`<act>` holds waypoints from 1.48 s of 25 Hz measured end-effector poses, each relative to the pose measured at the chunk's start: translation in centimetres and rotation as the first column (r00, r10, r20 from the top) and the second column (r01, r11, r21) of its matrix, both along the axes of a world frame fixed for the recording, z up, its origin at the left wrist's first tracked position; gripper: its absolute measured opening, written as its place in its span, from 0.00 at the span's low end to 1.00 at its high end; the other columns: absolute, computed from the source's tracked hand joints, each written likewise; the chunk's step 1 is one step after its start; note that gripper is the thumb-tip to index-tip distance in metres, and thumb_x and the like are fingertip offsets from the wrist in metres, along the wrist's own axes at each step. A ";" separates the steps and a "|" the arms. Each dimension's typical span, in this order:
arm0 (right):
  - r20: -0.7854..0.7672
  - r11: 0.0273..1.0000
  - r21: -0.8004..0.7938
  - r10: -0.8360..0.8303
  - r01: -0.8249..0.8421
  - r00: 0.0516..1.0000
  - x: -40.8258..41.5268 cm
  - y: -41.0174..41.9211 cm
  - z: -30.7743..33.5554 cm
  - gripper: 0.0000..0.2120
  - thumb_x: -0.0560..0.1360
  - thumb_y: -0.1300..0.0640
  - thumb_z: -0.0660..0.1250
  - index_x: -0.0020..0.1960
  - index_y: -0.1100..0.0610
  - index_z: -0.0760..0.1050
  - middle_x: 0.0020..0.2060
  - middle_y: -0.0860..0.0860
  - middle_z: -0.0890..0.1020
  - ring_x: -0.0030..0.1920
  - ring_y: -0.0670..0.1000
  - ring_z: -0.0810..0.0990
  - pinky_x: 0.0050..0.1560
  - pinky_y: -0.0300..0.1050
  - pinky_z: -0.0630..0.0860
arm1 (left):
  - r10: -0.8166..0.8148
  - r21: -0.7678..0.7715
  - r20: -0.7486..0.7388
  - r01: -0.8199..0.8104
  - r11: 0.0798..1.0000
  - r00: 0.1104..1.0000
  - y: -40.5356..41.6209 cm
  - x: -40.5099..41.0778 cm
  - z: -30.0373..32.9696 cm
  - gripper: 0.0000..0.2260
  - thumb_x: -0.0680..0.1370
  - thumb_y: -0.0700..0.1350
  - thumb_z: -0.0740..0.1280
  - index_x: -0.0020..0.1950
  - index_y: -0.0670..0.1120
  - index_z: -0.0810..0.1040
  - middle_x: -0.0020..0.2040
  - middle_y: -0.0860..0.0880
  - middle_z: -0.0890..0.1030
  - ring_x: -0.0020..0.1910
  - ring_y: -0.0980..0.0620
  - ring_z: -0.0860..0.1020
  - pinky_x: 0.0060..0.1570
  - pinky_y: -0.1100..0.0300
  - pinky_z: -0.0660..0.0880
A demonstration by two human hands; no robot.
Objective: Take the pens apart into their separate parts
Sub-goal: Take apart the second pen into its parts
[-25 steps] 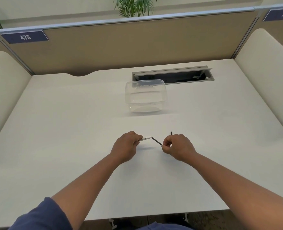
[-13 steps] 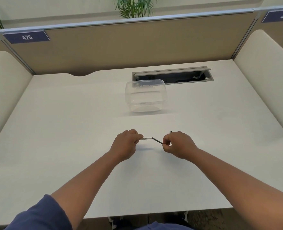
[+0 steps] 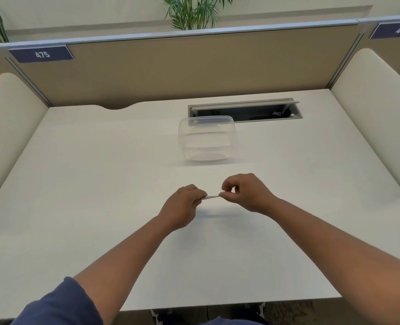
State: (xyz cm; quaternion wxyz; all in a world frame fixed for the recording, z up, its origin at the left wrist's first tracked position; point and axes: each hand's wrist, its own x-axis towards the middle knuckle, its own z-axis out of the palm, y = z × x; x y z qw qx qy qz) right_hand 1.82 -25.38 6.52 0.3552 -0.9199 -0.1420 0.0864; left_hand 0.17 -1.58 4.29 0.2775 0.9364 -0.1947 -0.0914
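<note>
- Head view showed both hands meeting over the white desk (image 3: 77, 184), on the person's side of the clear plastic container (image 3: 207, 139) and well apart from it.
- Between the hands lay the pen barrel (image 3: 210, 197), a thin white tube with dark print, held off the desk surface.
- The left hand (image 3: 182, 207) was curled round one end of the barrel, hiding that end inside the fist.
- The right hand (image 3: 243, 192) pinched the other end between thumb and fingertips, its remaining fingers arched above.
- The barrel's long axis ran across the view from left hand to right hand, nearly level, tilted slightly up toward the right hand.
- Both hands were equally on the pen, so neither was nearer; only a short stretch of barrel showed between them.
- Judged from this grip, the step in hand was working an end piece loose, and the coming move would turn on pulling or twisting along that left-to-right axis.
- Whether any part sat hidden in the right palm could not be told.
- The container looked empty.
</note>
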 end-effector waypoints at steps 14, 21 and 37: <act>-0.151 0.900 0.352 -0.217 0.258 0.964 -0.8 1.2 -1.8 0.05 0.74 0.58 0.72 0.46 0.49 0.83 0.36 0.36 0.82 0.30 0.45 0.74 0.34 0.31 0.72 | 0.125 -0.170 -0.070 -0.135 0.976 0.990 -0.4 0.9 -0.4 0.09 0.79 0.36 0.66 0.57 0.46 0.81 0.48 0.51 0.80 0.47 0.51 0.76 0.50 0.53 0.75; -0.137 0.917 0.056 -0.385 0.395 0.913 -0.1 -1.3 -4.3 0.03 0.72 0.54 0.70 0.44 0.46 0.78 0.38 0.41 0.82 0.37 0.42 0.78 0.41 0.40 0.75 | 0.162 -0.219 -0.098 -0.180 0.959 0.982 -0.5 1.4 -1.0 0.09 0.79 0.38 0.66 0.56 0.50 0.80 0.47 0.57 0.78 0.46 0.58 0.76 0.49 0.58 0.74; -0.180 0.833 -0.355 -0.506 0.424 0.843 -0.2 -2.0 -7.3 0.09 0.74 0.46 0.66 0.39 0.50 0.73 0.36 0.45 0.79 0.37 0.48 0.77 0.33 0.43 0.70 | 0.234 -0.357 -0.154 -0.274 0.893 0.960 -0.5 1.2 -1.4 0.10 0.79 0.38 0.68 0.52 0.54 0.80 0.48 0.57 0.80 0.48 0.58 0.78 0.48 0.68 0.73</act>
